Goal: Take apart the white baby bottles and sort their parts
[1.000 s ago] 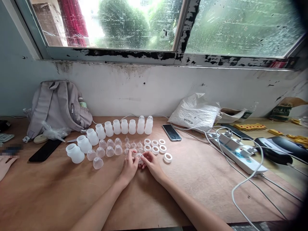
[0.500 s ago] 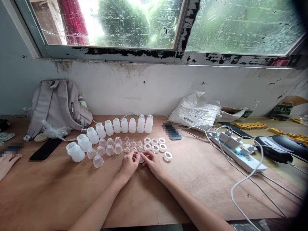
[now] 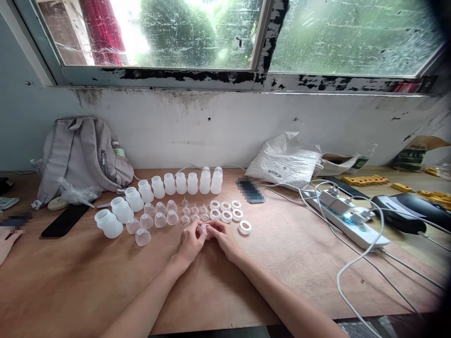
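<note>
Clear piece [image 3: 203, 228] sits between both hands, partly hidden by fingers; cannot tell if it touches the table [image 3: 105, 291]. Left hand [image 3: 190, 241]: grip pinched on its left side. Right hand [image 3: 224, 238]: grip pinched on its right. Just beyond, small teats [image 3: 195, 210]. White rings [image 3: 226, 216] to the right, clear caps [image 3: 143, 237] to the left. Behind, bottles [image 3: 158, 188] in a curved row, rightmost two capped. Farther left, backpack [image 3: 82, 152]; farther right, bag [image 3: 283, 162].

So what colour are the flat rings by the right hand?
The rings are white, clearest in the head view.
</note>
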### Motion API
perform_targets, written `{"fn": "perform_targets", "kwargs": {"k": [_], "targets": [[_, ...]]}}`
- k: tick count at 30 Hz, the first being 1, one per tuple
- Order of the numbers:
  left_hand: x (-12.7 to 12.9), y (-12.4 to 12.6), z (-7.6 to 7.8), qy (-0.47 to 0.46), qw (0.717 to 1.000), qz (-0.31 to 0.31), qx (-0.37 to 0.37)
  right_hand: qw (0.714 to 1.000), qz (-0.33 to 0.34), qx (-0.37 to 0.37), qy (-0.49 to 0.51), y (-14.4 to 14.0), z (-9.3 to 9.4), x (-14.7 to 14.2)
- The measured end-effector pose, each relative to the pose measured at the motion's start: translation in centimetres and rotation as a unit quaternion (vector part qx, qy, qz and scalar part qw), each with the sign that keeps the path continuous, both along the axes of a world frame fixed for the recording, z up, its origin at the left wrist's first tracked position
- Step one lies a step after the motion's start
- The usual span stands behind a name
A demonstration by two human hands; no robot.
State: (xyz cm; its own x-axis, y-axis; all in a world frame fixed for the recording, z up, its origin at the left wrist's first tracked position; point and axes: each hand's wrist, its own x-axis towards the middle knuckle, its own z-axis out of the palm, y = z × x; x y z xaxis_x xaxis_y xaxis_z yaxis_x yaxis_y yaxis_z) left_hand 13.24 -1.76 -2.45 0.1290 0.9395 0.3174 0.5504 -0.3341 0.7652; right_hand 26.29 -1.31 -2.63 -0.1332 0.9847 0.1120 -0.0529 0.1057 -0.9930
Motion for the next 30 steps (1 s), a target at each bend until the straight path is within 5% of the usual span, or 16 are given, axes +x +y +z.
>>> {"fn": "perform_targets", "kwargs": {"k": [4,10,19,30], "targets": [[-0.04,0.05,0.01,-0.002,1.0,0.017,-0.005,1.0,-0.012,0.008,-0.011,-0.25,0.32,-0.37],[-0.09,0.09,-0.04,-0.024,0.999,0.045,-0.005,0.994,0.045,-0.074,0.074,-0.02,0.13,-0.4],[-0.05,0.07,0.09,-0.028,0.999,0.036,-0.001,0.997,0.031,-0.044,0.051,-0.16,0.3,-0.36],[-0.31,0.33,0.04,-0.077,0.996,-0.041,-0.026,0.999,-0.014,-0.033,0.033,0.35,-0.15,0.06]]}}
